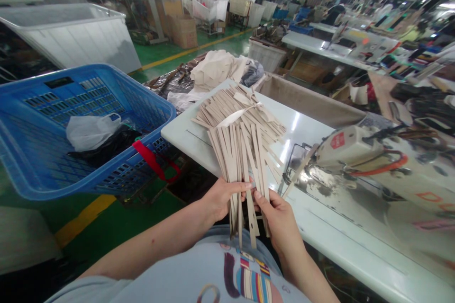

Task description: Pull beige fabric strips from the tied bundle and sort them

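Sitting left, blue basket [35, 151]: holds a white plastic bag [93, 131] and a black bag [106, 150].
Red strap [151, 158]: loops from the basket's right side.
Left hand [223, 196]: fingers closed round the left part of the held strips.
Held strips [232, 154]: beige, fanned, gripped at the near edge of the white table [181, 133]; their far ends meet a loose strip heap [218, 109].
Right hand [279, 211]: thumb and fingers pinching the bundle's right part.
Sewing machine [350, 147]: stands at right on the table.
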### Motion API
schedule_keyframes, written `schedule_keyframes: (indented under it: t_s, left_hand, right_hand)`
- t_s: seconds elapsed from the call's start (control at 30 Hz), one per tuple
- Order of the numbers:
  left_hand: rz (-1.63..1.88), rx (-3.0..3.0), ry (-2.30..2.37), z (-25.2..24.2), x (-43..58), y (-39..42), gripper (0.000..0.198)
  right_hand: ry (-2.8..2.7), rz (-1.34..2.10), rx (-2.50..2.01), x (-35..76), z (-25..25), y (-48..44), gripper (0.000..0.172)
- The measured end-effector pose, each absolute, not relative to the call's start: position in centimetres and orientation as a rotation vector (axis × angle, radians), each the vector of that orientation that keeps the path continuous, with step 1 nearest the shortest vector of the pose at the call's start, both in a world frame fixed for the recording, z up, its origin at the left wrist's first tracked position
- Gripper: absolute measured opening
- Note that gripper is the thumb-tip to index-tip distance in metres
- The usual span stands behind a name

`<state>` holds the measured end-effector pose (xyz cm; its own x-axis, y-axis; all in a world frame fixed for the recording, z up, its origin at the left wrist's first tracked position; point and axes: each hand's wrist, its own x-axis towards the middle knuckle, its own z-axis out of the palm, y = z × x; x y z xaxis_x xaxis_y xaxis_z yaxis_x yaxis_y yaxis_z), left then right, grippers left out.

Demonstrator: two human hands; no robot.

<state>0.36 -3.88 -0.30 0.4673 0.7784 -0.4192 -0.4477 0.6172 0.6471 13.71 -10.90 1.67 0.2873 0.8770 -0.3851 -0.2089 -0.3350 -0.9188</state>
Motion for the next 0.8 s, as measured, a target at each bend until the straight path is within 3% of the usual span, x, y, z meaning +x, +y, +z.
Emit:
schedule_keyframes:
  t_s: [0.3,0.5,0.8]
  left_hand:
    - [0.734,0.431,0.675,-0.2,0.3,-4.3,0.042]
    - [0.725,0.403,0.683,-0.4,0.2,-4.0,0.039]
    - [0.737,0.370,0.631,-0.7,-0.4,-3.9,0.035]
  right_hand:
    - [-1.091,1.089,-1.630,14.0,1.1,-10.9,0.044]
    - [-1.528,0.774,-1.679,13.8,2.1,-10.8,0.035]
    - [-1.818,0.626,-1.711,13.6,3.0,-10.9,0.033]
